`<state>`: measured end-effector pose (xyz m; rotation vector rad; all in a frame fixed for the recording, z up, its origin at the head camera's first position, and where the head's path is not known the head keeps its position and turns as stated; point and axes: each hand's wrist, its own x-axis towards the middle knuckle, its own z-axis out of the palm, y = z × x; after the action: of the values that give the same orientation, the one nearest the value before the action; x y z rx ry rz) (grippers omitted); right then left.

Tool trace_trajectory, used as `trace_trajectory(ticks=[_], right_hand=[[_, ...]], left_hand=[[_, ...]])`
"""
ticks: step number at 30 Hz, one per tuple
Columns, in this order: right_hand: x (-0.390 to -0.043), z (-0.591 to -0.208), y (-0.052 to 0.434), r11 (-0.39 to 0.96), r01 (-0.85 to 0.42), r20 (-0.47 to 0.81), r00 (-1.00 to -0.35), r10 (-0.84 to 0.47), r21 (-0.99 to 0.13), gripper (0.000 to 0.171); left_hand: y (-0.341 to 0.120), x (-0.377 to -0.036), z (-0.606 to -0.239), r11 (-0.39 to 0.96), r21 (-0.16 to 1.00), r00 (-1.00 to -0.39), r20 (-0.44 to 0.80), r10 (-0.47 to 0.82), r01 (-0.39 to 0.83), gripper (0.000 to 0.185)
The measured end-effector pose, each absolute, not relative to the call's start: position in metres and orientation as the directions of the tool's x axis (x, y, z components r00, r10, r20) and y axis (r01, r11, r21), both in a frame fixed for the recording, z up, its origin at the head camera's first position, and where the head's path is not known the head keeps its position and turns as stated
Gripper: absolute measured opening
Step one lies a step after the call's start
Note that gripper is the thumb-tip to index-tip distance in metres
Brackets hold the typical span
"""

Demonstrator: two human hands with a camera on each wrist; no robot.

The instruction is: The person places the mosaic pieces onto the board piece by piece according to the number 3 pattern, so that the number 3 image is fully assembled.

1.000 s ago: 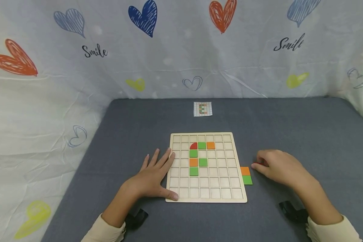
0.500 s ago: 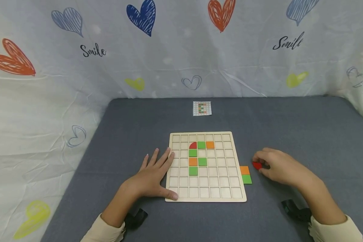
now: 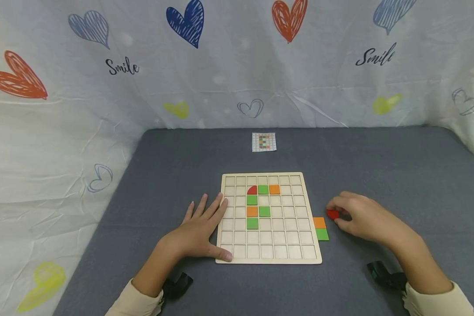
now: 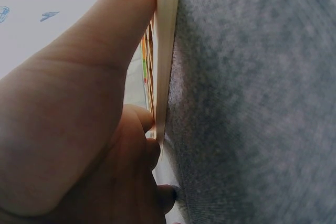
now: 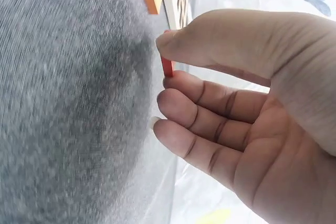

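A wooden grid board (image 3: 287, 252) lies on the grey table. Set in its cells are a red quarter-round tile (image 3: 252, 190), several green square tiles (image 3: 264, 211) and two orange ones, among them the orange tile (image 3: 274, 189) of the upper row. My left hand (image 3: 197, 230) rests with spread fingers on the board's left edge, its thumb at the near corner. To the right of the board my right hand (image 3: 365, 219) pinches a red tile (image 5: 167, 66) between thumb and forefinger, close above the cloth. The fingers partly hide that tile's outline.
An orange tile (image 3: 319, 222) and a green tile (image 3: 322, 234) lie against the board's right edge. Behind the board is a small printed pattern card (image 3: 264, 142) with a coloured grid. A white curtain with hearts (image 3: 221, 66) hangs beyond the table's far edge.
The red tile, mostly hidden under my right fingers at first, now shows between thumb and forefinger. That hand has shifted only slightly. The left hand and the board stay put.
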<state>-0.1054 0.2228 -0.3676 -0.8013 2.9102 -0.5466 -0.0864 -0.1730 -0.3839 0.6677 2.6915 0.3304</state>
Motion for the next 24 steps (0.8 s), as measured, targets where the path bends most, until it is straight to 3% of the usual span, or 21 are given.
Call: trace_trajectory(ticks=[24], right_hand=[[-0.108, -0.364, 0.179, 0.645, -0.652, 0.069, -0.723, -0.688, -0.4, 0.014]], left_hand=[[-0.172, -0.086, -0.382, 0.865, 0.292, -0.828, -0.281, 0.486, 0.408, 0.121]])
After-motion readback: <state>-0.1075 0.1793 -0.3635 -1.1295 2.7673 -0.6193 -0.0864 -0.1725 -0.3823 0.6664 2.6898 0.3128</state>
